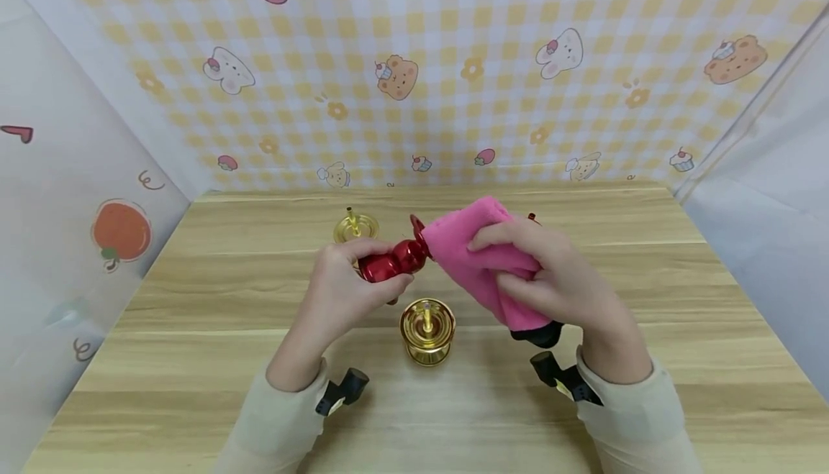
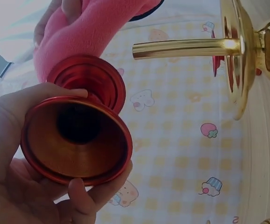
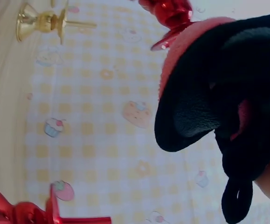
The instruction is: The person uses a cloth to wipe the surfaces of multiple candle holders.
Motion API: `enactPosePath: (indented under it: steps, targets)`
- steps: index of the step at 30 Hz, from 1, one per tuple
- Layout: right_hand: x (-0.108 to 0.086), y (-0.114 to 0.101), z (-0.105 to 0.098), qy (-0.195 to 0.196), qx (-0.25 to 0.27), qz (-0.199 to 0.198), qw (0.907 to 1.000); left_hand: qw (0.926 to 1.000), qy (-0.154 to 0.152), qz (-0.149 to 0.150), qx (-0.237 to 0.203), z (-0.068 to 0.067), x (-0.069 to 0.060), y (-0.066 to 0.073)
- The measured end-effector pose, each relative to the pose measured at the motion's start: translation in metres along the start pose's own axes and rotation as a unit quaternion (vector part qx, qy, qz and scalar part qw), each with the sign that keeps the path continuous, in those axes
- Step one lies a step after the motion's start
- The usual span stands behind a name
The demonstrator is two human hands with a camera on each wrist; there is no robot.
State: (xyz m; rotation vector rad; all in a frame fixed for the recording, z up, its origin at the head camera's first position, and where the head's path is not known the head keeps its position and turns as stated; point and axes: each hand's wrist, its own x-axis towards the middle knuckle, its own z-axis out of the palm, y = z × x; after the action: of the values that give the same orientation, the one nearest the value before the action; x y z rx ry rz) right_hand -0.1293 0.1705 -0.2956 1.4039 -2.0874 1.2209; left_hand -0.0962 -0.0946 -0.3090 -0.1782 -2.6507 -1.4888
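Observation:
A shiny red candlestick-like holder (image 1: 382, 267) is gripped by the left hand (image 1: 337, 290), tilted with its flared end up and to the right. In the left wrist view, the hollow base of the red holder (image 2: 79, 144) faces the camera, the left hand's fingers (image 2: 81, 198) curled round its rim. The right hand (image 1: 563, 272) holds a pink cloth (image 1: 463, 244) with black trim, its edge against the red holder's flared end. In the right wrist view, the cloth's black trim (image 3: 186, 116) covers much of the hand.
A gold holder (image 1: 427, 330) with an upright pin stands in front of the hands. Another gold holder (image 1: 355, 226) stands behind the left hand. A second red holder (image 3: 27, 213) is mostly hidden behind the right hand in the head view. A patterned cloth backdrop (image 1: 447, 85) rises behind the wooden table (image 1: 227, 280).

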Motion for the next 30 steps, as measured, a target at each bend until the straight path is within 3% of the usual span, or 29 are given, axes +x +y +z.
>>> enactPosePath:
  steps: [6, 12, 16, 23, 27, 30]
  targets:
    - [0.004, 0.001, 0.012, 0.054, 0.010, 0.057, 0.9969, 0.9974, -0.004, 0.067, 0.025, 0.002, -0.002, -0.001]
    - [0.005, -0.007, 0.017, 0.108, 0.055, 0.139, 0.9828, 0.9884, -0.021, 0.134, 0.068, 0.005, -0.004, 0.000]
    - [0.007, -0.010, 0.015, 0.124, 0.088, 0.217, 0.9642, 0.9809, -0.009, 0.163, 0.106, 0.004, -0.005, 0.000]
    - [0.010, -0.005, 0.012, 0.138, 0.167, 0.329, 0.9190, 0.9684, 0.007, 0.203, 0.144, 0.005, -0.005, 0.000]
    - [0.011, 0.007, 0.006, 0.185, 0.197, 0.344, 0.8992, 0.9626, -0.011, 0.224, 0.152, 0.009, -0.005, 0.001]
    - [0.010, 0.013, 0.000, 0.206, 0.206, 0.338, 0.8950, 0.9633, -0.018, 0.220, 0.152, 0.011, -0.005, 0.001]
